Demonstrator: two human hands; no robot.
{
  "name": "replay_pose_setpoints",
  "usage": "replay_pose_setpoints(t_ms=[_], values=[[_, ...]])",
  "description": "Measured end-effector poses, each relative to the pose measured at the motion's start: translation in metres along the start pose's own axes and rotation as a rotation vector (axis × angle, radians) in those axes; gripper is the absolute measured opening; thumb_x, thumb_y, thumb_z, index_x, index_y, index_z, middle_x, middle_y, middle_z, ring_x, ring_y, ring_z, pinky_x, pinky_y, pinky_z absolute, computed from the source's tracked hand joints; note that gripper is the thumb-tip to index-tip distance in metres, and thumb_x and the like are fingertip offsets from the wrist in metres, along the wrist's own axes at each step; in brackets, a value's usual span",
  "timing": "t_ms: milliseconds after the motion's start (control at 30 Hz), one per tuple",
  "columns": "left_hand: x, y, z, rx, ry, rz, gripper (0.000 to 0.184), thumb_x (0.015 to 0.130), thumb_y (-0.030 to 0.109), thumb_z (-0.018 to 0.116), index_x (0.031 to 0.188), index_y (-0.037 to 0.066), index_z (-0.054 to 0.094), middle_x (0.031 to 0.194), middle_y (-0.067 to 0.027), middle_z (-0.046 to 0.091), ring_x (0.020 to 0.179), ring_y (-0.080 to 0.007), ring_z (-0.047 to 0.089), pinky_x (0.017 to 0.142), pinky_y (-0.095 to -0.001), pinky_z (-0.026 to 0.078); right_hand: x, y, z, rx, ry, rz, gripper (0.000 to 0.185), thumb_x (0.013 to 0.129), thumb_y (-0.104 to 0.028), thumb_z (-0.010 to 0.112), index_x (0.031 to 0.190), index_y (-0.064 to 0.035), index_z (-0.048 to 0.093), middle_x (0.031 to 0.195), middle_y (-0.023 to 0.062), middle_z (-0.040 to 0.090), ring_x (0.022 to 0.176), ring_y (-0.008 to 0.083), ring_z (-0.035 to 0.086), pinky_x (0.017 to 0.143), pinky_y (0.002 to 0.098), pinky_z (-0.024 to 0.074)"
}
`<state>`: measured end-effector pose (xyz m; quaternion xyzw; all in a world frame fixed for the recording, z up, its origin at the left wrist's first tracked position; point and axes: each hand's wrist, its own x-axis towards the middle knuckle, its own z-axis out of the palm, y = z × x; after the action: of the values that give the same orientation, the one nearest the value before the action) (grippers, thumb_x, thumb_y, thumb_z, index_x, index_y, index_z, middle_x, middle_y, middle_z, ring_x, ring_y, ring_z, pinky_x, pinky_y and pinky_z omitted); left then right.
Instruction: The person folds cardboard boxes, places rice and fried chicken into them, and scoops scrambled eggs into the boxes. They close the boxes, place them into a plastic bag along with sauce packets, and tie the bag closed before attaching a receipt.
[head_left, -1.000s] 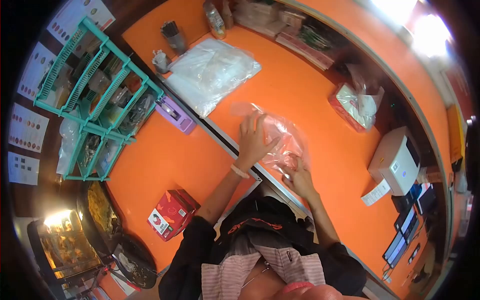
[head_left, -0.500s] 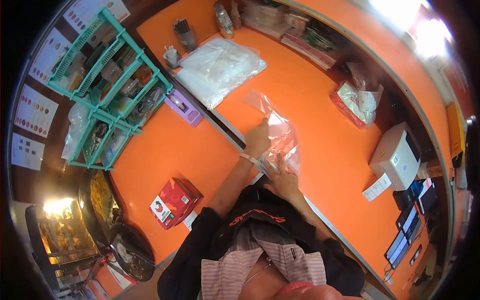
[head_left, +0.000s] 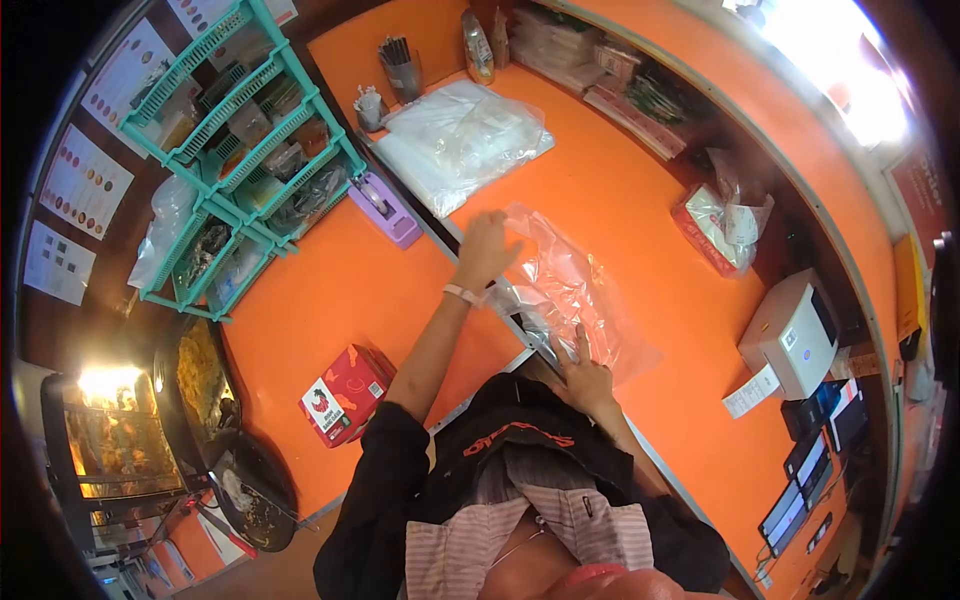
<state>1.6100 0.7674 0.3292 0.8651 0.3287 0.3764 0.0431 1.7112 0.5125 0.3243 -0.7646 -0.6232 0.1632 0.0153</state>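
A clear plastic bag lies spread and wrinkled on the orange counter, shining under the light. My left hand, with a band at the wrist, is at the bag's far left edge. Its fingers are apart and I see nothing held in them. Nearer to my body, my right hand rests on the bag's near end with fingers stretched out over the plastic. A stack of clear plastic bags lies farther back on the counter.
To the left are a red printed box, a purple tape dispenser and teal basket racks. A white label printer, a tissue pack and phones stand to the right. A metal-edged seam crosses the counter.
My left hand has come off the middle of the bag and moved up and left, its fingers spreading. The bag lies wider and flatter. My right hand has shifted slightly toward my body.
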Motion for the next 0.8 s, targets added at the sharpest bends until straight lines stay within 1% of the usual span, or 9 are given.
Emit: replay_pose_setpoints(t_ms=[33,100,233,367,467,533,567,667,800], values=[[-0.006,-0.001,0.003,-0.006,0.004,0.006,0.044,0.067,0.025,0.067,0.102,0.002,0.053,0.083,-0.0149,0.061,0.073,-0.0317,0.057,0.069,-0.0411,0.044,-0.001,0.0,0.001,-0.015,0.017,0.002,0.082,0.064,-0.039,0.069,0.133,-0.0301,0.026,0.14,0.0219,0.008,0.08,0.0336,0.061,0.068,0.0428,0.0492],[-0.017,-0.006,0.011,-0.314,-0.634,-0.024,0.029,0.069,0.027,0.065,0.082,0.002,0.06,0.07,-0.0131,0.06,0.064,-0.0242,0.058,0.06,-0.0385,0.043,-0.003,-0.002,0.001,-0.005,0.002,0.026,0.082,0.063,-0.039,0.068,0.132,-0.0296,0.026,0.14,0.0219,0.007,0.081,0.0336,0.06,0.069,0.0431,0.0492],[-0.037,-0.022,0.044,-0.677,-0.905,-0.285,0.028,0.072,0.027,0.063,0.066,0.001,0.055,0.052,-0.0047,0.05,0.046,-0.0095,0.045,0.043,-0.0287,0.038,-0.007,-0.003,-0.005,0.006,-0.04,0.048,0.079,0.065,-0.039,0.067,0.133,-0.0264,0.027,0.14,0.0221,0.007,0.082,0.0343,0.06,0.072,0.0438,0.0486],[-0.038,-0.004,0.017,-0.861,-0.705,-0.508,0.019,0.073,0.017,0.064,0.064,0.003,0.053,0.052,-0.0009,0.05,0.046,-0.0076,0.046,0.042,-0.0245,0.037,-0.002,0.016,-0.002,0.251,0.087,-0.065,0.069,0.068,-0.039,0.064,0.128,-0.0204,0.036,0.137,0.0221,0.016,0.083,0.0348,0.059,0.075,0.0419,0.048],[-0.03,0.019,-0.023,-0.945,-0.678,-0.605,0.016,0.071,0.012,0.066,0.065,0.004,0.053,0.053,0.0003,0.05,0.048,-0.006,0.047,0.043,-0.0223,0.037,0.01,0.016,-0.02,0.331,0.452,-0.2,0.054,0.071,-0.036,0.063,0.118,-0.0148,0.048,0.128,0.0216,0.031,0.08,0.0326,0.059,0.074,0.0409,0.0474],[-0.036,0.032,-0.028,-0.938,-0.676,-0.599,0.016,0.069,0.01,0.067,0.065,0.004,0.053,0.054,0.0004,0.051,0.049,-0.0054,0.048,0.043,-0.0215,0.037,0.015,0.004,-0.039,0.618,0.467,0.0,0.037,0.075,-0.028,0.062,0.106,-0.0077,0.055,0.106,0.0151,0.05,0.066,0.0227,0.059,0.059,0.0344,0.048],[-0.042,0.04,-0.027,-0.943,-0.622,-0.483,0.016,0.068,0.01,0.068,0.066,0.004,0.053,0.055,0.0004,0.051,0.05,-0.0051,0.048,0.044,-0.0216,0.037,0.023,0.002,-0.037,0.622,0.458,-0.009,0.037,0.075,-0.028,0.062,0.106,-0.0077,0.055,0.106,0.0151,0.05,0.066,0.0227,0.059,0.059,0.0344,0.048],[-0.062,0.074,-0.033,-0.883,-0.542,-0.352,0.014,0.066,0.008,0.067,0.067,0.004,0.053,0.056,0.0005,0.051,0.053,-0.0042,0.046,0.046,-0.0219,0.037,0.046,-0.009,-0.012,1.442,0.251,0.022,0.019,0.082,-0.016,0.057,0.094,-0.0011,0.056,0.074,0.0011,0.056,0.046,0.0052,0.048,0.041,0.0176,0.0368],[-0.081,0.098,-0.055,-1.019,-0.354,-0.379,0.014,0.066,0.003,0.063,0.065,0.005,0.049,0.057,0.0023,0.043,0.055,-0.0035,0.039,0.045,-0.0229,0.034,0.033,-0.028,-0.009,1.602,0.031,0.113,0.012,0.084,-0.014,0.054,0.09,-0.0032,0.055,0.08,0.005,0.058,0.053,0.0084,0.054,0.047,0.0201,0.0427]])
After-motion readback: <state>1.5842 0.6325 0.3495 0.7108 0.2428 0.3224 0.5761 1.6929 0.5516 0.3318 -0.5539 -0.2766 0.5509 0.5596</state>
